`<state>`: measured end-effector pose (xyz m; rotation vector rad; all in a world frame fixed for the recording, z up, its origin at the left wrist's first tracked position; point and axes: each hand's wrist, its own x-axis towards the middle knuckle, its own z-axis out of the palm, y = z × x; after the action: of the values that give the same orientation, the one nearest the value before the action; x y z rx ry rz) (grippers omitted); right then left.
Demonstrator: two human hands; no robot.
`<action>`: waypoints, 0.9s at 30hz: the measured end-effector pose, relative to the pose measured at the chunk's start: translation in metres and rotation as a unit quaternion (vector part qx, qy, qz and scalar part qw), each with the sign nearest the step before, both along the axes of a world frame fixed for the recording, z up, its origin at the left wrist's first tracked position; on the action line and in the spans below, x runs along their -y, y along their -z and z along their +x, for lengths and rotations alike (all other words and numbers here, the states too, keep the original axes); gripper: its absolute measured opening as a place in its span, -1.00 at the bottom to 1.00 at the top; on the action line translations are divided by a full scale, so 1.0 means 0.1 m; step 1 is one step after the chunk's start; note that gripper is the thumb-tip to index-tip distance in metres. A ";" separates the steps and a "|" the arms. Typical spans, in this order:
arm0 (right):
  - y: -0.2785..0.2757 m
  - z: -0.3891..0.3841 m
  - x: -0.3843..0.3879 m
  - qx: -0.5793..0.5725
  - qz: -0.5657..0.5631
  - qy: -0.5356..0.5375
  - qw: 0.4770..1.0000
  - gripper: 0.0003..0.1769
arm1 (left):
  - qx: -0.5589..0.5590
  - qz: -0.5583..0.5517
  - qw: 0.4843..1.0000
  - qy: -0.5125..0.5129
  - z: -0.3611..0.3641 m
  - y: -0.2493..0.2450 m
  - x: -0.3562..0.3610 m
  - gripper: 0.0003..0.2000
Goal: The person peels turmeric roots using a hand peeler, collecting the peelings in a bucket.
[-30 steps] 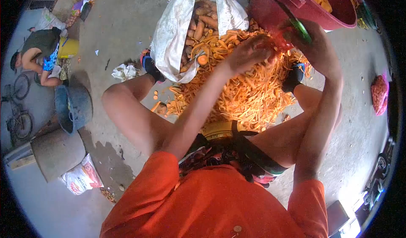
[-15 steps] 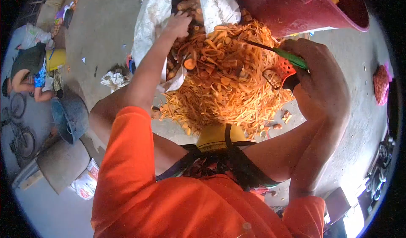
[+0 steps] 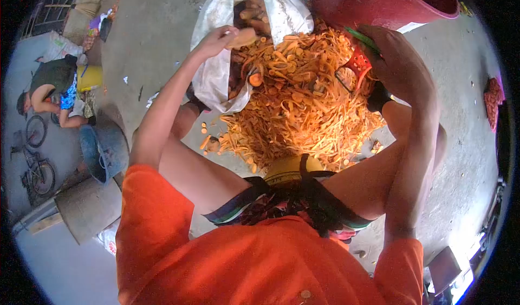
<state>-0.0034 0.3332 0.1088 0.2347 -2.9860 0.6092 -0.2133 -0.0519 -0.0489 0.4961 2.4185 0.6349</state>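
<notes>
My left hand [image 3: 216, 41] is closed around the end of a thick, pale orange carrot [image 3: 243, 38], held over the mouth of a white sack [image 3: 211, 80]. More unpeeled carrots [image 3: 253, 13] lie inside that sack. In my right hand [image 3: 398, 56], a green-handled knife [image 3: 362, 38] is gripped above the right side of a heap of orange peelings [image 3: 303, 115]. Its blade is hard to make out now. The heap spreads on the floor between my legs, with cut carrot ends among the shavings.
A large dark red tub [image 3: 368, 4] stands beyond the heap, with orange pieces inside. At left, another person [image 3: 51, 85] bends near a yellow bucket [image 3: 89, 78] and a blue-grey tub [image 3: 97, 153]. A bicycle [image 3: 38, 159] is behind. A red net bag [image 3: 492, 104] lies far right.
My left hand has come out of the sack with a carrot in it. The knife in my right hand has turned, and its dark blade no longer shows clearly. The view has shifted slightly.
</notes>
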 end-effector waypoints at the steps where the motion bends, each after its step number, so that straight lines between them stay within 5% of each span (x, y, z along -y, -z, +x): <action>1: 0.05 -0.03 0.01 -0.006 0.002 -0.015 1.000 -0.63 | 0.141 0.192 0.959 -0.151 0.12 -0.21 0.04 -0.51; 5: 0.00 -0.10 0.38 0.028 -0.070 -0.045 0.996 -0.70 | 0.223 0.365 0.861 -0.275 0.84 -1.01 -0.10 -0.37; 8: 0.14 -0.16 0.59 -0.025 -0.116 -0.116 0.986 -0.68 | 0.226 0.429 0.837 -0.253 1.23 -1.25 -0.26 -0.37; 10: 0.17 -0.20 0.72 -0.037 -0.159 -0.143 0.976 -0.71 | 0.237 0.534 0.776 -0.238 1.42 -1.30 -0.42 -0.44; 17: 0.32 -0.19 0.80 -0.090 -0.145 -0.200 0.965 -0.57 | 0.005 0.458 0.868 -0.192 1.78 -1.29 -0.61 -0.51; 23: 0.25 -0.18 0.89 -0.091 -0.126 -0.227 0.961 -0.47 | -0.106 0.482 0.853 -0.172 1.75 -1.31 -0.61 -0.62; 27: 0.15 -0.16 1.00 -0.114 -0.160 -0.233 0.952 -0.70 | -0.127 0.427 0.881 -0.160 1.75 -1.34 -0.52 -0.68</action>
<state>-0.0197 0.2332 0.0941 0.9263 -2.5606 1.0147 -0.0386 0.0002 0.0849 0.5373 2.3666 1.9185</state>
